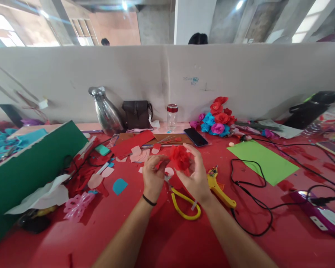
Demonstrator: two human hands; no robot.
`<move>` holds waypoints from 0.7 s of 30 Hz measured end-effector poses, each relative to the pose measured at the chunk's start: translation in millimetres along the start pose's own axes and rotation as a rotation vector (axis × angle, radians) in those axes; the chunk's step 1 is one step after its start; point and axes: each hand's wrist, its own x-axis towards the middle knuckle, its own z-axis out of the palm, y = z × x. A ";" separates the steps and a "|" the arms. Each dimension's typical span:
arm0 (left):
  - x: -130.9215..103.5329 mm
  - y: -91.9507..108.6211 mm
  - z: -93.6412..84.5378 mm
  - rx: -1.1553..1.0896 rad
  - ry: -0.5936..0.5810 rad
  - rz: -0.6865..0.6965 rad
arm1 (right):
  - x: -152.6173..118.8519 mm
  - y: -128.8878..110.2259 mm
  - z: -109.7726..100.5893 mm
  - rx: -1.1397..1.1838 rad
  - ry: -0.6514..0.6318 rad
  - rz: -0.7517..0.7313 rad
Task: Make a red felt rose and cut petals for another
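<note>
A red paper flower [180, 158] with ruffled layered petals is held up over the table between my hands. My right hand [194, 175] cups its right side, with the thumb below and the fingers curved behind. The pinched fingertips of my left hand [154, 175] meet the flower's left edge; what lies between them is partly hidden. Below the hands lie yellow-handled scissors [189, 218], their blades mostly covered. Just right of my right wrist rests a yellow glue gun [221, 191]. Pink petal pieces [139, 155] and a blue petal piece [119, 186] are scattered left of my hands.
A green box wall [41, 167] stands at left. Behind are a metal jug [107, 113], dark bag [137, 114], glass jar [172, 118], phone [195, 137] and finished flowers [218, 118]. Black cable [254, 201] loops to a purple power strip [319, 214]; green paper [264, 160] lies nearby.
</note>
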 end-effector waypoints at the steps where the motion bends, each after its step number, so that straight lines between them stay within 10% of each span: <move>1: -0.2 -2.2 0.2 -0.066 0.017 -0.025 | -1.3 -2.6 0.8 0.051 0.002 0.005; 7: -0.9 -10.0 1.5 -0.363 -0.015 -0.181 | 2.1 -11.1 0.9 0.428 0.068 0.169; 21: -3.8 -17.7 5.2 -0.241 -0.084 -0.182 | 6.9 -13.9 5.4 0.594 0.008 0.469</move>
